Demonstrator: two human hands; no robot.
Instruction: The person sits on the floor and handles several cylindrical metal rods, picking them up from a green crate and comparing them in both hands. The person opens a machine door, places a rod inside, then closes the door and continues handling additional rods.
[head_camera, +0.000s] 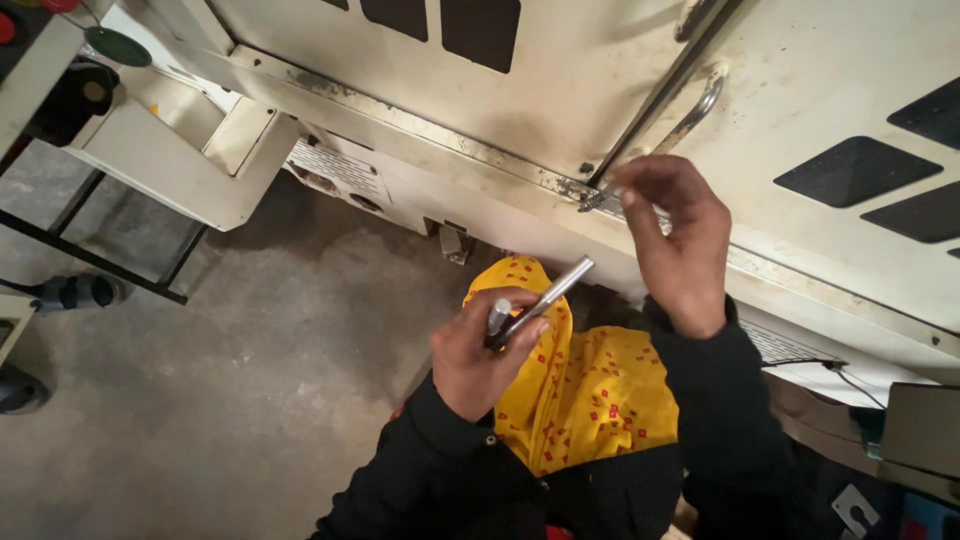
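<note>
Head-camera view, looking down: a person in black sleeves stands close against a soiled cream machine cabinet (600, 90), whose dark panels run off the top and right edges. What the right hand (675, 235) pinches is hard to make out; its fingertips close together at the cabinet's grimy ledge (470, 148), just below a metal door handle (690, 115), and anything between them is hidden. A yellow cloth with red marks (590, 385) hangs at the chest, its lower part tucked behind the sleeves. Bare concrete floor (230, 400) opens to the left, bounded by a black frame (110, 260) and a sandalled foot (75, 292) cut off at the edge. The left hand (480, 360) wraps shut around two slim metal rods (545, 298), one short, one angled up toward the cabinet, held just before the cloth.
</note>
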